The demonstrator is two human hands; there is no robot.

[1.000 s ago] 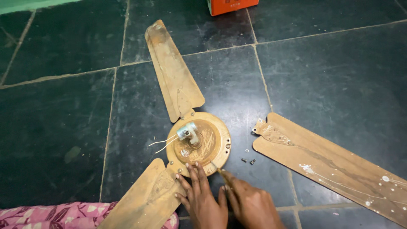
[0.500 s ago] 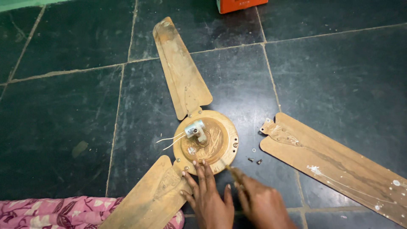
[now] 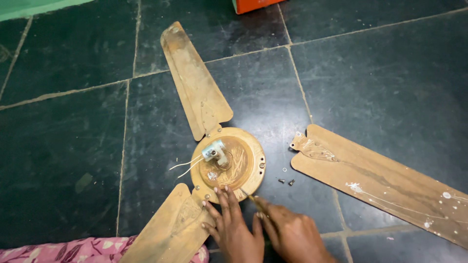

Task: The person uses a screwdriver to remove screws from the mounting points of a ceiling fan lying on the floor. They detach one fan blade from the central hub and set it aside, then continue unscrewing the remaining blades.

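Fan hub (image 3: 228, 163) shifted left (wrists cropped)

The fan hub (image 3: 228, 164) lay on the floor (image 3: 63, 146), with one blade (image 3: 194, 80) reaching away behind it and another (image 3: 170, 231) toward the near left. A loose blade (image 3: 380, 182) lay apart to its right, with small screws (image 3: 286, 182) between them. Both hands, left (image 3: 234, 229) and right (image 3: 292, 234), rested at the hub's near edge.

Place: a room in a home, work done on the floor
Floor: dark stone tiles (image 3: 390, 73), pale joints
Signs: green wall edge (image 3: 39, 7), floral cloth (image 3: 73, 251), orange box (image 3: 251, 5)
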